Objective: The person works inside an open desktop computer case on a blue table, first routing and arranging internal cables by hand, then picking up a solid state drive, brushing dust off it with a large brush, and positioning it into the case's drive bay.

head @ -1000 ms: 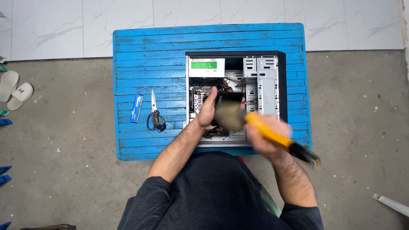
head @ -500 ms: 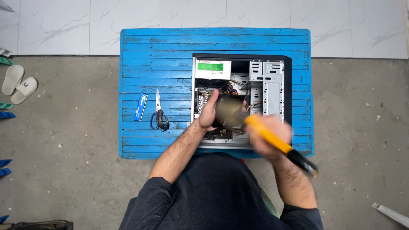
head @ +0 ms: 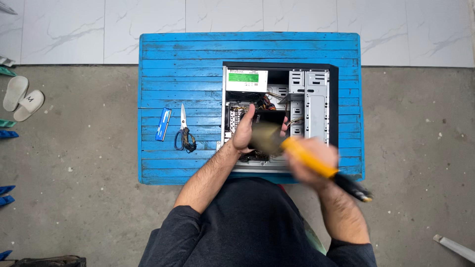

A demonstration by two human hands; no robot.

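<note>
Left hand: the left hand (head: pixel 245 131) is wrapped around a dark boxy part (head: pixel 269 118) held up inside the open computer case (head: pixel 279 116); fingers are closed on its near edge, so the part is kept steady and lifted towards the brush.

Right hand: the right hand (head: pixel 311 160) is clenched around the yellow handle of a brush (head: pixel 297 153); the hand and brush are blurred, which suggests a sweeping stroke.

Brush: the bristle end is laid against the lower face of the dark part, just beside the left hand's fingers; the black tail of the handle sticks out past the wrist, over the table's near right corner.

Computer case: it is laid flat on its side on the right half of the blue wooden table (head: pixel 188 54), side panel off, so the inside faces up and can be reached from above. A grey box with a green label (head: pixel 246 79) sits at the far left of the case, drive bays at the right, loose wires between.

Table, left half: scissors (head: pixel 184 131) and a small blue stick (head: pixel 163 124) are set side by side, well apart from the case, out of the way yet within reach.

Floor: pale sandals (head: pixel 22 99) lie on the concrete (head: pixel 74 173) at the far left.
</note>
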